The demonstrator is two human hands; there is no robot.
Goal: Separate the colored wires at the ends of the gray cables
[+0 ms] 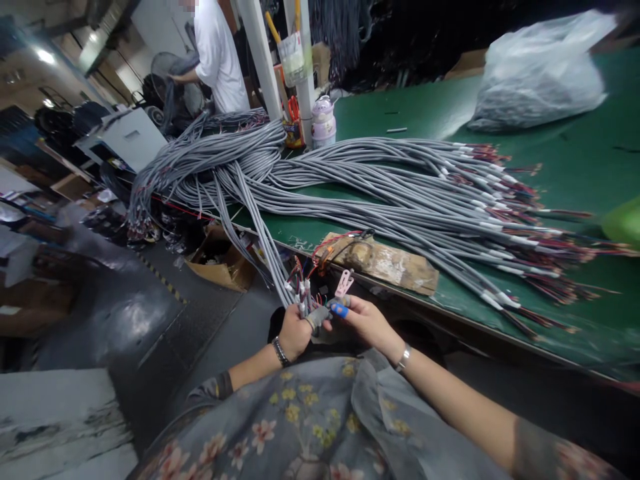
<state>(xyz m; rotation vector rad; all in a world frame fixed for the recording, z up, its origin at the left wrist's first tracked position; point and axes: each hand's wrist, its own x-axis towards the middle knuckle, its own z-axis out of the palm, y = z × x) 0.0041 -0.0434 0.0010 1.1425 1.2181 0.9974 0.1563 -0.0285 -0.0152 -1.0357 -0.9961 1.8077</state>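
Observation:
My left hand [296, 331] is closed around the end of a bundle of grey cables [263, 230], which hang down from the table edge. White sleeves and thin coloured wires [297, 268] stick out above its fingers. Close beside it, my right hand [367, 323] pinches at the wire ends, with blue tape round one finger. What lies between its fingertips is too small to make out. A pink clip [344, 283] stands just above those fingertips; whether the hand holds it I cannot tell. Grey coverings wrap some fingertips.
Many grey cables [350, 167] with stripped coloured ends lie across the green table [400, 120]. A taped cardboard piece [395, 267] lies at the front edge. Behind stand a lilac bottle [323, 123] and a plastic bag [540, 73]. An open carton [220, 257] sits below; a person [220, 57] stands beyond.

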